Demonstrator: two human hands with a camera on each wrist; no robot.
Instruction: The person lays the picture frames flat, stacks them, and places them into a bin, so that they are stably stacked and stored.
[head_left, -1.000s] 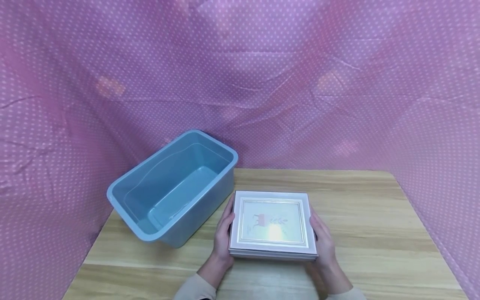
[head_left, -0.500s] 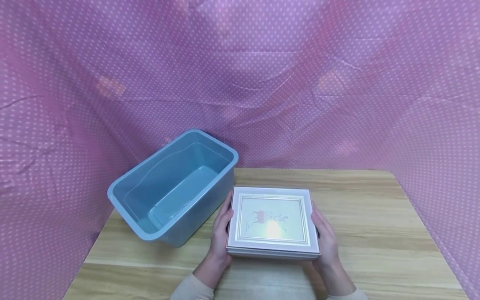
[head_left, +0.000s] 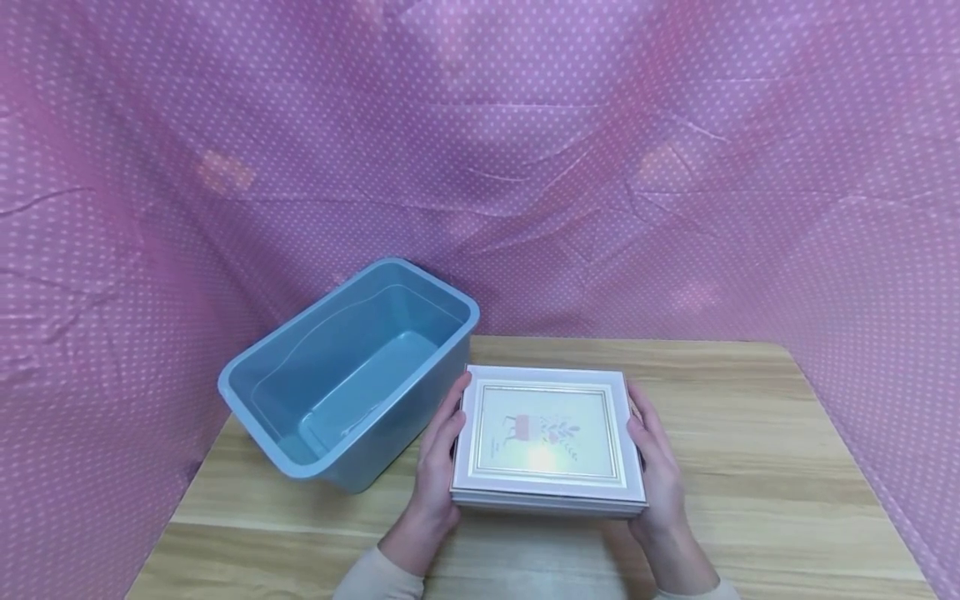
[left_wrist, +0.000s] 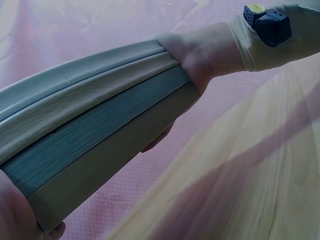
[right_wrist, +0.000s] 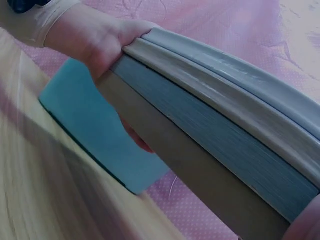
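A stack of picture frames (head_left: 551,492) hangs level above the table, held between both hands. The top one has a pale border, a silver inner line and a sideways drawing of a pinkish animal with leaves; glare covers part of its glass. My left hand (head_left: 433,471) grips the stack's left side, thumb along the upper edge. On the opposite side, my right hand (head_left: 662,475) grips it the same way. Both wrist views show the stack's layered edges (left_wrist: 105,115) in grey, brown and blue-grey, with fingertips curled underneath.
A blue plastic bin (head_left: 420,400) stands at the back left, angled, just left of the stack. The wooden table (head_left: 765,467) extends right and behind. Pink dotted cloth (head_left: 525,167) hangs around the back and both sides.
Both hands have raised the stack slightly, and it looks larger and a little farther up the view. The grip is unchanged and the bin stays in place.
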